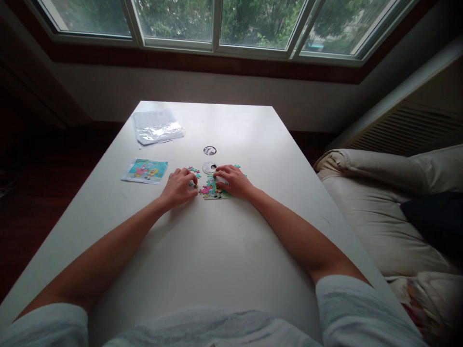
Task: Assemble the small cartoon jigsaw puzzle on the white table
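Note:
A partly joined jigsaw puzzle (210, 189) with colourful cartoon figures lies on the white table in front of me. My right hand (234, 180) rests over its right part with fingers apart, covering some of it. Just left of the puzzle, my left hand (180, 187) has its fingers curled round a small jigsaw piece (196, 186), mostly hidden by the fingertips. Loose jigsaw pieces (194, 170) lie beyond the left hand. More pieces (237, 166) show past the right hand.
A picture sheet (147, 170) with the cartoon figures lies left on the white table (217, 260). Clear plastic packaging (158, 126) sits at the far left. Two round, shiny discs (210, 150) are beyond the puzzle. A beige sofa (361, 207) stands right of the table.

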### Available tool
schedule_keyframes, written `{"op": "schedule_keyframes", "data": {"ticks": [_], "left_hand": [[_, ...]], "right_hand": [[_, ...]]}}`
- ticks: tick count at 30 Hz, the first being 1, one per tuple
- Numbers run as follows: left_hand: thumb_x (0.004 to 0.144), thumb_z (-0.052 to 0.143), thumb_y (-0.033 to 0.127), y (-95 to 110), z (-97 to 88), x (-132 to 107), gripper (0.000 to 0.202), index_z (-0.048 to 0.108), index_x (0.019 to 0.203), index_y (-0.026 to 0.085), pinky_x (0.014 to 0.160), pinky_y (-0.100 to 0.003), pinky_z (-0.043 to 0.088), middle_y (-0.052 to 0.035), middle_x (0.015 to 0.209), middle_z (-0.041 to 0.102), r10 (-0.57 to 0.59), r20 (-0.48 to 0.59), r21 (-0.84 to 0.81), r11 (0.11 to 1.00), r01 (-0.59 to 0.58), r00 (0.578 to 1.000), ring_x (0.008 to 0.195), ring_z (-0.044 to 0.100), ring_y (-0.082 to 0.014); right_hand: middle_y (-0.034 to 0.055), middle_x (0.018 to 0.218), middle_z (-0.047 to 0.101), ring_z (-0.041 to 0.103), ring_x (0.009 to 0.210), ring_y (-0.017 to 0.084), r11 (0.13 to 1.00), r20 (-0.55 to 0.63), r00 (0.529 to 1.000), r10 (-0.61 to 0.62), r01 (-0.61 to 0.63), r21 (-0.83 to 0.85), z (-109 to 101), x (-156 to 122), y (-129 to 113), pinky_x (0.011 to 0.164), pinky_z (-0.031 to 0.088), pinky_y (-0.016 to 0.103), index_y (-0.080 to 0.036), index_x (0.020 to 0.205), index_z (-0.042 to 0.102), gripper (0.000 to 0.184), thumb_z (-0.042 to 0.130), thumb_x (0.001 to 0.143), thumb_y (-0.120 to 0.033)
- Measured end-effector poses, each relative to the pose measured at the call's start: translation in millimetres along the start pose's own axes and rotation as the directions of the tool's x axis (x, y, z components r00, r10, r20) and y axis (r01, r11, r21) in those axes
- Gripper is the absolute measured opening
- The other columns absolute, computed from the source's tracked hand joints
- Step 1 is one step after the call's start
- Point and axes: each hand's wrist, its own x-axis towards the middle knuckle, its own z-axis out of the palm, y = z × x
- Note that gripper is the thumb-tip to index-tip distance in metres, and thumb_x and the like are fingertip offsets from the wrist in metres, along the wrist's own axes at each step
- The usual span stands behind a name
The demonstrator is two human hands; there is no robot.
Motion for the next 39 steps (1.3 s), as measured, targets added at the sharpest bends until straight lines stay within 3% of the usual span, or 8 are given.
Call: {"op": "schedule_keyframes", "data": {"ticks": [8, 17, 39], "left_hand": [[0.081, 0.063, 0.027, 16.4, -12.6, -11.7, 0.014, 0.062, 0.095, 0.025, 0.092, -0.045, 0.040, -0.0080, 0.111, 0.062, 0.077, 0.028, 0.113, 0.990, -0.080, 0.997, 0.110, 0.050, -0.0307], [0.082, 0.065, 0.030, 30.5, -5.4, -16.7, 0.013, 0.066, 0.094, 0.025, 0.096, -0.046, 0.040, -0.0082, 0.114, 0.061, 0.097, 0.036, 0.045, 0.994, -0.098, 0.995, 0.110, 0.051, -0.0297], [0.084, 0.064, 0.029, 33.9, -1.8, -17.7, 0.011, 0.067, 0.094, 0.025, 0.100, -0.048, 0.038, -0.0075, 0.109, 0.062, 0.113, 0.018, 0.045, 0.992, -0.114, 0.993, 0.108, 0.053, -0.0287]], "right_hand": [[0.0110, 0.136, 0.061, 0.052, 0.126, 0.030, 1.000, 0.009, 1.000, 0.005, -0.005, 0.011, -2.2, -0.3, -1.5, 0.106, 0.041, 0.049, -0.027, 0.128, 0.065, 0.035, 0.056, 0.098, -0.041], [0.0104, 0.136, 0.061, 0.052, 0.126, 0.030, 1.000, 0.010, 1.000, 0.009, -0.009, 0.014, -0.9, -0.3, 0.0, 0.106, 0.041, 0.050, -0.028, 0.128, 0.065, 0.035, 0.057, 0.097, -0.042], [0.0105, 0.136, 0.061, 0.052, 0.126, 0.030, 1.000, 0.007, 1.000, 0.008, -0.008, 0.030, -2.4, -0.6, -2.0, 0.108, 0.040, 0.051, -0.028, 0.128, 0.066, 0.034, 0.059, 0.097, -0.040]]}}
